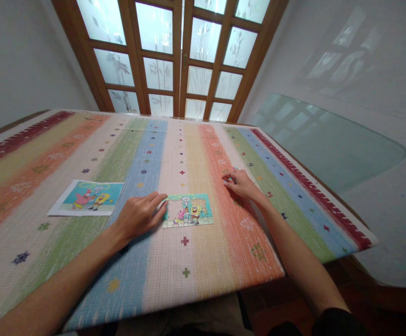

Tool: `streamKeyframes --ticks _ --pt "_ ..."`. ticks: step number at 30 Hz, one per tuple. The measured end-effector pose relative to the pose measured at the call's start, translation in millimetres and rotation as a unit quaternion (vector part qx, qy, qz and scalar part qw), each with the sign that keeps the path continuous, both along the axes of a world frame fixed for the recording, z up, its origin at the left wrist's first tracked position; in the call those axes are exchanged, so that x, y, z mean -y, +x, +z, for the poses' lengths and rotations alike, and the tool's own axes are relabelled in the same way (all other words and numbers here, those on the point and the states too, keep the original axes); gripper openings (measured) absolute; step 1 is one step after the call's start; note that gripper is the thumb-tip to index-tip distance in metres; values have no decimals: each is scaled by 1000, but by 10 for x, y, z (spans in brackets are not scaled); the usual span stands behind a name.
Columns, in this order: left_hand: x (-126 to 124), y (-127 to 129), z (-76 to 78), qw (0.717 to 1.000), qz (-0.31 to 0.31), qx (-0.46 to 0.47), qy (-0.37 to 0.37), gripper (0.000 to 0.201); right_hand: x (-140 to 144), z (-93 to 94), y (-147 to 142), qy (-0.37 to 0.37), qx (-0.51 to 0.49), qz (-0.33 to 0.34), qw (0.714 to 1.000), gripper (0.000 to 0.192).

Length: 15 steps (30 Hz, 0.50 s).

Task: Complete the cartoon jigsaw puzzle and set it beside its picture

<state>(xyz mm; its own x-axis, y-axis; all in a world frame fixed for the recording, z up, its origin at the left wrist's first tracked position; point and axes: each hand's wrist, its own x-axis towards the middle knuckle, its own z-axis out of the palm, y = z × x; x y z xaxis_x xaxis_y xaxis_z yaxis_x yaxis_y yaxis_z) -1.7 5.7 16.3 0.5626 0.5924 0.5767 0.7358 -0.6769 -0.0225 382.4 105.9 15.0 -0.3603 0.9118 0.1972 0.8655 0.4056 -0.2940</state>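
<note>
Jigsaw (189, 215) nearer left hand (140, 212)

Long axis runs left-right, between the separated hands. Left fingertips are at the jigsaw's left edge; right hand (242, 184) is at loose pieces (228, 178) beyond and right of it. Either hand's grip: cannot tell.

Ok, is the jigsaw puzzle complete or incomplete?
Incomplete: the jigsaw puzzle shows gaps without picture in its left and upper-right parts.

I see the right hand (242, 183) bare, its slim forearm (293, 242) uncovered behind it, with a plain black sleeve (339, 322) farther back, near the elbow. Behind the bare left hand (140, 212), the other forearm (63, 275) shows uncovered too.
</note>
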Motion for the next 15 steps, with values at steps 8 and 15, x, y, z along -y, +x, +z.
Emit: streamKeyframes --ticks 8,15 --pt "3 12 -5 1000 6 -5 13 30 32 36 -11 0 -14 -27 1000 4" --pt "12 29 -11 1000 -10 14 -7 29 201 135 -176 -171 -258 44 950 16"
